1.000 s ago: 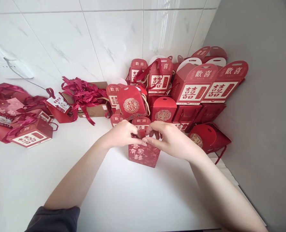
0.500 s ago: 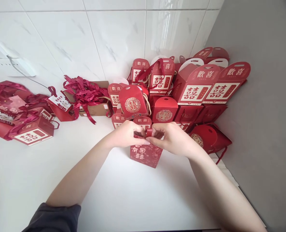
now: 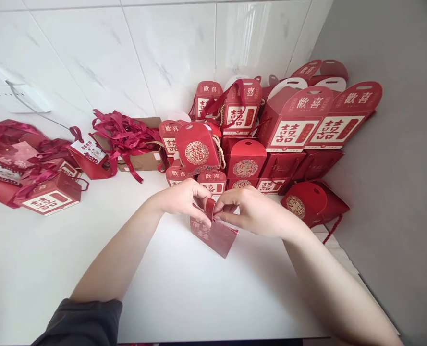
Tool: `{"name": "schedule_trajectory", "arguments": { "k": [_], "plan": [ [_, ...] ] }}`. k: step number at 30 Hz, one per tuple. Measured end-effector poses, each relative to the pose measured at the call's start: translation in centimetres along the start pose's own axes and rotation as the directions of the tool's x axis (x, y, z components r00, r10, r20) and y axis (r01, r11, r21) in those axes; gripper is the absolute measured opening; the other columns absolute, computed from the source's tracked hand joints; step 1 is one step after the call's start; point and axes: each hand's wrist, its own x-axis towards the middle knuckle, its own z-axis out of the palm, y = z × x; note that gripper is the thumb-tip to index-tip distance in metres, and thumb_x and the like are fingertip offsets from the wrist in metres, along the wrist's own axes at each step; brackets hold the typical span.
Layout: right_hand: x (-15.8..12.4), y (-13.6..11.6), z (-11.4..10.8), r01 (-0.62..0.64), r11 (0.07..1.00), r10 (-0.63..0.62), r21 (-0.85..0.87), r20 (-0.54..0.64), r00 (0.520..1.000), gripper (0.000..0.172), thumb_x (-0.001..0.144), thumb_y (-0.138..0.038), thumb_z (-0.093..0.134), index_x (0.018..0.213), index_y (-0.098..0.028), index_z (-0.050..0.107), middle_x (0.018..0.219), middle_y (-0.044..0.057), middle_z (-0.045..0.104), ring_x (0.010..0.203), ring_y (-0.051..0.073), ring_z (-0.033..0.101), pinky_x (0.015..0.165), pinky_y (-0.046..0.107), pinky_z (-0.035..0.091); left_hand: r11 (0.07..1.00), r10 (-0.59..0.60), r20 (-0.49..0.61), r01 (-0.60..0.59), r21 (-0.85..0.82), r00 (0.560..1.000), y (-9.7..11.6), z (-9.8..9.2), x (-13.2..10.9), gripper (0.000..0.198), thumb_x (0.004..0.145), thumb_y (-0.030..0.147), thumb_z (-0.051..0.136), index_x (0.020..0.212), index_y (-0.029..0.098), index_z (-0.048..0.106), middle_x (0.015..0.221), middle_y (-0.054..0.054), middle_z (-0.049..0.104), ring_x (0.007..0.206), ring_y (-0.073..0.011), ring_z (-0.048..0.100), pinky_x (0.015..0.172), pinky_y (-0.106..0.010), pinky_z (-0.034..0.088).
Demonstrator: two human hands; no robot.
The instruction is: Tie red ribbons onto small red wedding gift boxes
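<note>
A dark red gift box (image 3: pixel 213 239) with pale lettering and a floral print stands tilted on the white table. From its top rises a short loop of red strap (image 3: pixel 210 207). My left hand (image 3: pixel 184 202) closes on the strap from the left, thumb below and fingers above. On the other side my right hand (image 3: pixel 251 211) pinches the base of the strap between thumb and forefinger. The fingers hide most of the box's top edge.
Red gift boxes (image 3: pixel 294 132) are stacked against the tiled wall and grey side panel. A cardboard box (image 3: pixel 144 162) spills tangled red ribbons (image 3: pixel 127 137) at the back left. More ribboned boxes (image 3: pixel 51 192) lie at far left on the white table (image 3: pixel 155 293).
Both hands and the box have shifted slightly left and toward me. The box leans more, and the strap loop now stands upright between my fingers. My view has moved slightly.
</note>
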Motion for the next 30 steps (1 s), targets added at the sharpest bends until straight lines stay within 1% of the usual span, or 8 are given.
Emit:
{"name": "schedule_trajectory", "arguments": {
  "k": [9, 12, 14, 16, 19, 23, 27, 30],
  "plan": [
    [0.8, 0.9, 0.0, 0.077, 0.997, -0.076, 0.021, -0.029, 0.997, 0.018, 0.084, -0.004, 0.058, 0.083, -0.019, 0.068, 0.080, -0.002, 0.069, 0.068, 0.011, 0.060, 0.066, 0.021, 0.043, 0.986, 0.060, -0.147, -0.036, 0.164, 0.987, 0.2, -0.3, 0.0, 0.030, 0.063, 0.037, 0.084, 0.076, 0.013, 0.069, 0.077, -0.003, 0.068, 0.072, -0.0144, 0.061, 0.067, -0.025, 0.049],
    [0.9, 1.3, 0.1, 0.016, 1.000, -0.018, -0.019, -0.095, 0.995, 0.013, 0.084, -0.008, 0.056, 0.080, -0.019, 0.063, 0.077, -0.002, 0.066, 0.064, 0.011, 0.058, 0.062, 0.022, 0.042, 0.938, 0.156, -0.350, -0.028, 0.345, 0.923, 1.1, -0.3, -0.3, 0.036, 0.060, 0.038, 0.085, 0.077, 0.016, 0.062, 0.087, -0.001, 0.064, 0.077, -0.0139, 0.059, 0.069, -0.025, 0.047],
    [1.0, 1.4, 0.4, -0.037, 0.998, 0.030, -0.043, -0.148, 0.989, 0.012, 0.082, -0.008, 0.056, 0.079, -0.019, 0.060, 0.073, -0.003, 0.064, 0.062, 0.012, 0.057, 0.060, 0.022, 0.041, 0.896, 0.165, -0.427, 0.046, 0.441, 0.889, 1.7, -0.1, -0.6, 0.033, 0.064, 0.039, 0.082, 0.072, 0.017, 0.059, 0.083, 0.000, 0.062, 0.073, -0.0128, 0.057, 0.065, -0.023, 0.044],
    [1.1, 1.5, 0.8, -0.071, 0.996, 0.059, -0.055, -0.192, 0.980, 0.012, 0.079, -0.007, 0.057, 0.077, -0.019, 0.058, 0.072, -0.003, 0.064, 0.063, 0.012, 0.058, 0.059, 0.022, 0.041, 0.877, 0.096, -0.441, 0.133, 0.461, 0.893, 2.3, 0.2, -1.0, 0.025, 0.073, 0.038, 0.076, 0.069, 0.017, 0.062, 0.076, 0.000, 0.063, 0.069, -0.0126, 0.057, 0.061, -0.023, 0.042],
    [1.5, 1.3, 1.4, -0.090, 0.993, 0.067, -0.079, -0.254, 0.965, 0.012, 0.078, -0.007, 0.058, 0.076, -0.018, 0.058, 0.073, -0.001, 0.064, 0.066, 0.014, 0.059, 0.061, 0.023, 0.042, 0.878, 0.019, -0.425, 0.189, 0.441, 0.905, 2.9, 0.9, -1.4, 0.014, 0.081, 0.031, 0.066, 0.079, 0.018, 0.070, 0.076, -0.001, 0.069, 0.071, -0.0146, 0.062, 0.063, -0.024, 0.043],
    [1.7, 1.1, 1.7, -0.105, 0.993, 0.087, -0.052, -0.275, 0.958, 0.014, 0.079, -0.005, 0.057, 0.076, -0.017, 0.059, 0.075, 0.001, 0.066, 0.067, 0.015, 0.061, 0.062, 0.024, 0.044, 0.871, 0.003, -0.432, 0.209, 0.444, 0.902, 3.4, 1.7, -1.6, 0.018, 0.084, 0.026, 0.058, 0.080, 0.017, 0.073, 0.074, -0.001, 0.071, 0.065, -0.0151, 0.062, 0.060, -0.025, 0.041],
    [1.5, 1.5, 1.5, -0.100, 0.994, 0.105, 0.036, -0.208, 0.973, 0.014, 0.079, -0.007, 0.059, 0.085, -0.018, 0.064, 0.081, 0.000, 0.070, 0.073, 0.015, 0.065, 0.066, 0.024, 0.047, 0.867, -0.004, -0.480, 0.242, 0.435, 0.877, 4.1, 2.4, -1.8, 0.023, 0.084, 0.027, 0.054, 0.073, 0.017, 0.070, 0.065, 0.000, 0.066, 0.058, -0.0134, 0.055, 0.055, -0.025, 0.036],
    [1.5, 1.5, 1.5, -0.125, 0.990, 0.135, 0.061, -0.215, 0.967, 0.013, 0.080, -0.007, 0.059, 0.082, -0.019, 0.065, 0.081, -0.001, 0.071, 0.073, 0.015, 0.066, 0.066, 0.023, 0.048, 0.863, -0.063, -0.496, 0.297, 0.409, 0.866, 4.7, 3.0, -1.9, 0.029, 0.086, 0.030, 0.049, 0.067, 0.016, 0.065, 0.060, 0.001, 0.059, 0.054, -0.0117, 0.049, 0.052, -0.025, 0.031]
  ]
}}
